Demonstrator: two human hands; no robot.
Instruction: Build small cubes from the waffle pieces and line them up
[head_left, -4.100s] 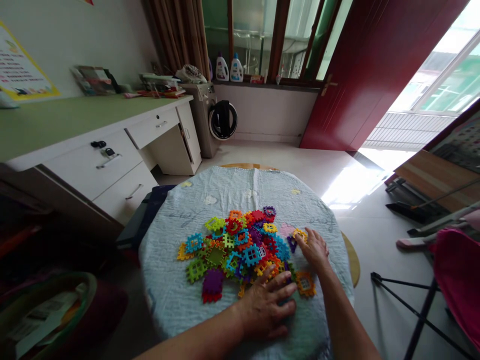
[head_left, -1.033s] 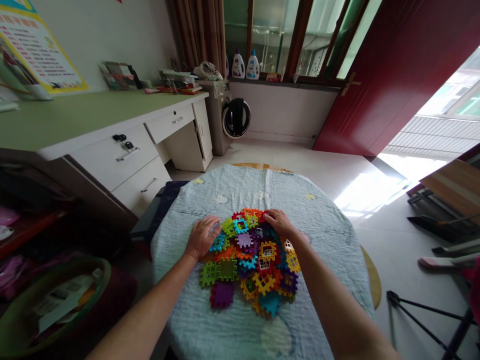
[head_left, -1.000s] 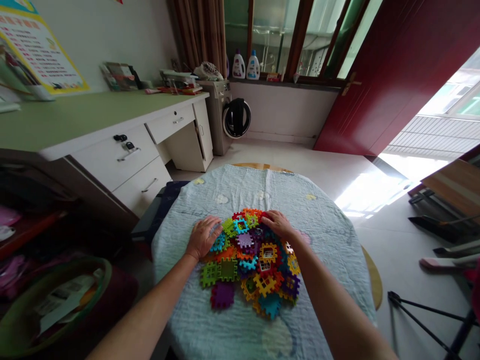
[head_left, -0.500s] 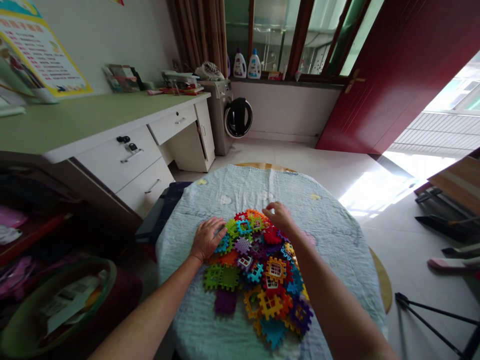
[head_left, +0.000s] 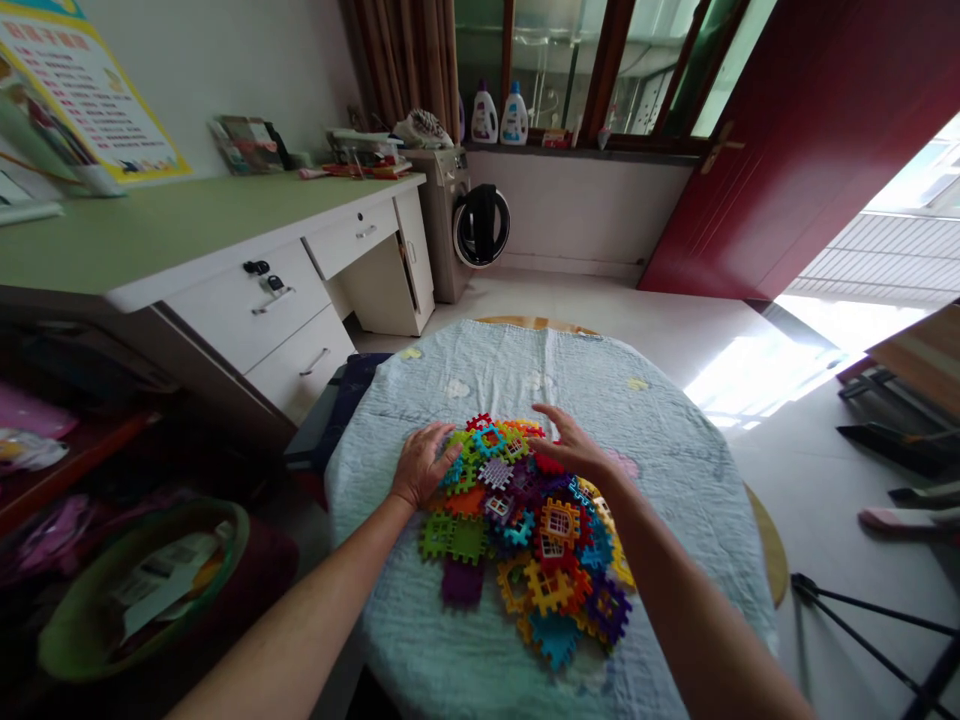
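Note:
A heap of colourful plastic interlocking building pieces (head_left: 517, 500) lies on a pale blue cloth (head_left: 420, 370) over a round table. My left hand (head_left: 424, 464) rests at the heap's left edge, fingers stretched toward blue and green pieces; nothing is seen in its grasp. At the upper right of the heap is my right hand (head_left: 570, 442), thumb and fingers apart, beside a red piece. Nearest me in the heap lie a blue piece (head_left: 555, 638) and a yellow piece (head_left: 549, 588). A dark purple square (head_left: 462, 582) sits at its lower left.
A desk (head_left: 225, 220) with drawers stands at left, a washing machine (head_left: 441, 225) with its door ajar beyond it. A basket (head_left: 142, 600) is at lower left. On the right are a red door (head_left: 795, 150) and black tripod legs (head_left: 870, 610).
My right hand has opened its fingers and shifted slightly right and down over the heap. My left hand stays at the left edge. The camera view has shifted a little.

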